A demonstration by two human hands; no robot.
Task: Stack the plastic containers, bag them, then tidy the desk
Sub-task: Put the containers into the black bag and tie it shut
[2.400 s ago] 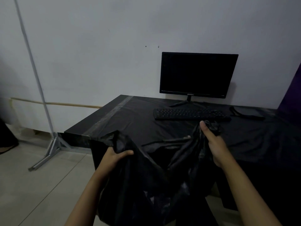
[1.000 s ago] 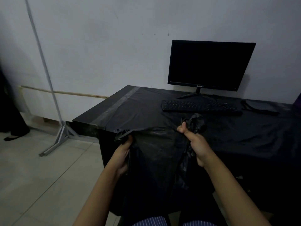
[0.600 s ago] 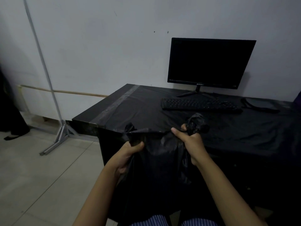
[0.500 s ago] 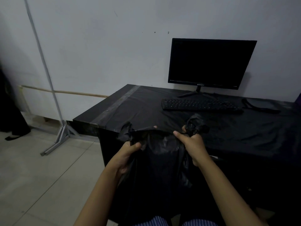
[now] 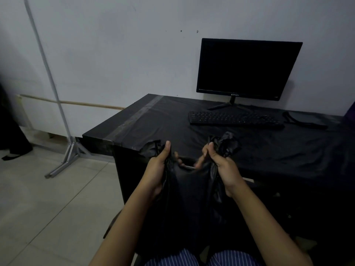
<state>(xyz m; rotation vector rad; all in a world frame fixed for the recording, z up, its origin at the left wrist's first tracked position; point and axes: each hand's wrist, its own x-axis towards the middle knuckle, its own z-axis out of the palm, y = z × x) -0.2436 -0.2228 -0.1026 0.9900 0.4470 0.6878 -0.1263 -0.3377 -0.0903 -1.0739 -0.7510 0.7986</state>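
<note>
The left hand (image 5: 156, 170) grasps the left handle of the bag (image 5: 189, 198), with its fingers curled round the bunched plastic. The right hand (image 5: 222, 167) grasps the right handle the same way. The bag hangs between the hands, near the person, just in front of the desk (image 5: 172, 123).

What could go wrong: a handle could slip out when the hands pull them together to tie, because the plastic looks thin and slick. A hard pull could also tear it.

The bag is black, soft and crinkly. Its top is pulled almost closed. I cannot see inside it. Far on the right stand a keyboard (image 5: 235, 120) and a monitor (image 5: 247, 68).
</note>
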